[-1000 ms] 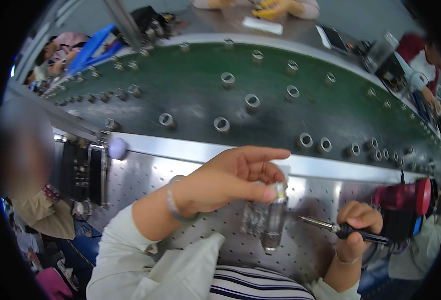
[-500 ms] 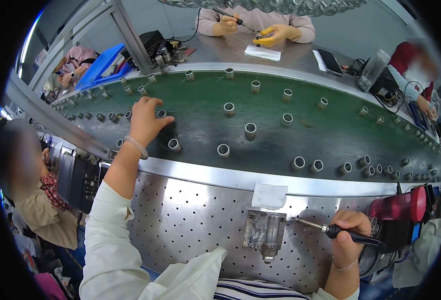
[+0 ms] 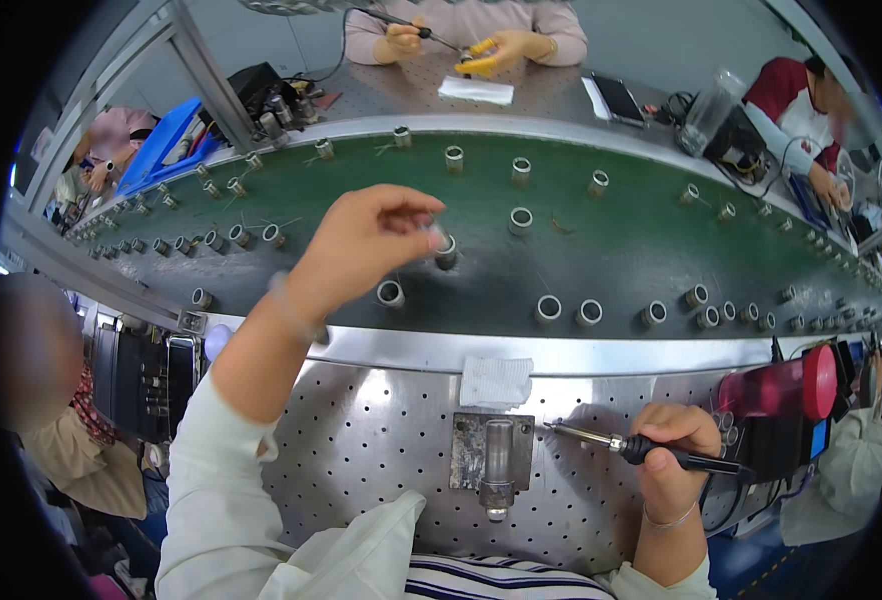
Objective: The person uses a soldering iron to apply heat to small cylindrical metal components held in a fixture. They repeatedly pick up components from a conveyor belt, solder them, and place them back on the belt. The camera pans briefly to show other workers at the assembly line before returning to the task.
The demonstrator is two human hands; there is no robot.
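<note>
Over the conveyor belt (image 3: 621,260), my left hand (image 3: 356,240) has its fingers curled round a small metal cylinder (image 3: 438,233), which is blurred and partly covered by the thumb. Right beside it, another open-topped metal cylinder (image 3: 447,254) stands on the belt. My right hand (image 3: 676,440) grips a soldering iron (image 3: 601,438) by its black handle, low over the perforated metal bench (image 3: 381,490). The iron's tip points left, close to a worn metal fixture (image 3: 468,465) with a rounded channel. A folded white cloth (image 3: 497,382) lies just behind the fixture.
Several metal cylinders, some with thin wires, stand along the belt, including one (image 3: 391,293) near my left wrist. A red-lidded container (image 3: 819,382) is at the right. Across the belt, a co-worker in yellow finger covers (image 3: 481,55) holds another iron. A blue tray (image 3: 161,150) sits far left.
My left hand has moved right along the belt, and its spread fingers have closed round a cylinder. My right hand keeps the soldering iron. The whole view has shifted slightly.
</note>
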